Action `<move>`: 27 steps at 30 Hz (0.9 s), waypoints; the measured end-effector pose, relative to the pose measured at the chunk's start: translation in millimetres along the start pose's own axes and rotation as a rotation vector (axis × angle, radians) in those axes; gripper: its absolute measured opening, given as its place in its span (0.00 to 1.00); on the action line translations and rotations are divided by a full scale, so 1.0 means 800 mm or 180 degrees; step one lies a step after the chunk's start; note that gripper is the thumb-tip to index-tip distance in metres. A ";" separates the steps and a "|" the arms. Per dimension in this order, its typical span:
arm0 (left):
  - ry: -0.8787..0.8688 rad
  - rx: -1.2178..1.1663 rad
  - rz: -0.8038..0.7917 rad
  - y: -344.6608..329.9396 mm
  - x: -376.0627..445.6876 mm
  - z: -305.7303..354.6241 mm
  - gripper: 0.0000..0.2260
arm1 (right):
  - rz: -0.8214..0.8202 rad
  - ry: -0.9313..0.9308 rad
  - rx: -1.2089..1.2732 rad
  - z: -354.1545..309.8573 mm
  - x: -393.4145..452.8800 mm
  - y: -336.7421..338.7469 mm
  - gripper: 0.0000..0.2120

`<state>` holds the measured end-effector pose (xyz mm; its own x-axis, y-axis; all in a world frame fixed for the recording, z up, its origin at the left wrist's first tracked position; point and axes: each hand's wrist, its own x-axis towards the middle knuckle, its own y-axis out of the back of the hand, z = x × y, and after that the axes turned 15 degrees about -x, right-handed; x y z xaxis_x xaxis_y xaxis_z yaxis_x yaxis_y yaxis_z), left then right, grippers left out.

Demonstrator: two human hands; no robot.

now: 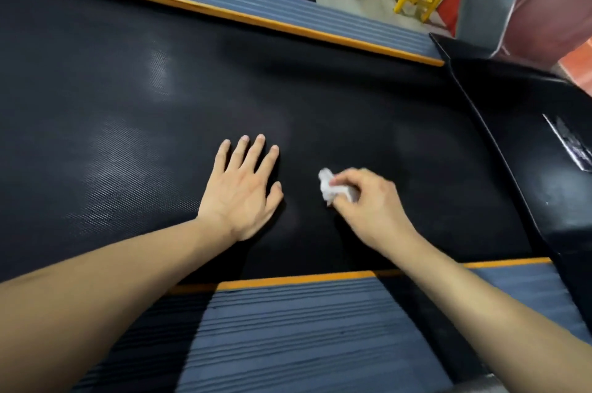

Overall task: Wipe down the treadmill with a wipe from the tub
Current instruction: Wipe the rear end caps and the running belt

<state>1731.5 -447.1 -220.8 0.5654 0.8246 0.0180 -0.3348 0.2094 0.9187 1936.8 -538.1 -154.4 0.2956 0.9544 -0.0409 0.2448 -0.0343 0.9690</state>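
Right hand [368, 200] is gripping a crumpled wipe [334, 189] against the treadmill belt [128, 104]; left hand [243, 187] is resting flat, fingers spread. Risk: the bunched wipe is covering little, likely leaving unwiped streaks.

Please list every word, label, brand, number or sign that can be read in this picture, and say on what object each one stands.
No text can be read here.
Black motor cover: a silver mark, too blurred to read.
Treadmill belt, side rails, wipe: no print visible.
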 end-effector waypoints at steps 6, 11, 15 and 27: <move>0.0112 -0.0069 -0.0242 0.005 0.000 -0.011 0.35 | 0.0800 0.0499 -0.0009 -0.026 0.174 -0.027 0.14; 0.0201 0.0010 -0.0296 0.022 -0.014 -0.026 0.37 | 0.1001 0.1043 -0.0132 -0.051 0.270 -0.052 0.13; 0.0688 -0.0027 -0.0159 0.027 -0.047 -0.037 0.35 | 0.0846 0.0909 -0.0012 -0.052 0.279 -0.079 0.12; 0.1335 0.0183 -0.0826 0.042 -0.059 -0.013 0.31 | 0.0840 0.0763 -0.0017 -0.070 0.284 -0.068 0.18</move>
<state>1685.4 -473.7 -195.0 0.2685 0.8920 -0.3636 -0.1744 0.4163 0.8924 1938.8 -302.5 -202.5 0.1228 0.9553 0.2688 0.1839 -0.2881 0.9398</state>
